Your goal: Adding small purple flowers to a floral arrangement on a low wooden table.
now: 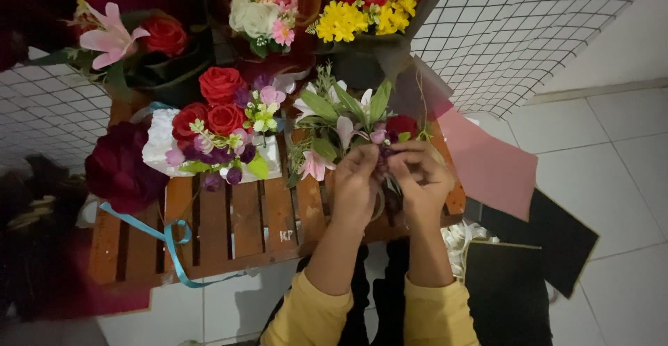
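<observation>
- The left hand (356, 179) has its fingers curled shut around the stems of a small flower bunch (344, 127), holding it just above the slatted wooden surface (229, 224).
- The right hand (419, 175) meets it from the other side, fingertips pinched together on the same bunch at a dark purple flower (385, 154); the two hands touch.
- The bunch has long green leaves, pale pink lily blooms and a dark red rose on its right side, and it sits over the far right part of the surface.
- Just left of it lies a finished bouquet (219, 134) of red roses, purple buds and small white-green flowers in white wrapping.
- A large dark red bloom (122, 168) lies at the left edge of the surface.
- A light blue ribbon (163, 238) loops across the near left slats and hangs over the front edge.
- More bouquets stand behind: a pink lily with a red rose (129, 36), and yellow flowers with red roses (365, 8).
- A pink paper sheet (490, 168) and black sheets (550, 238) lie on the tiled floor to the right.
- Both forearms come from yellow sleeves (431, 315).
</observation>
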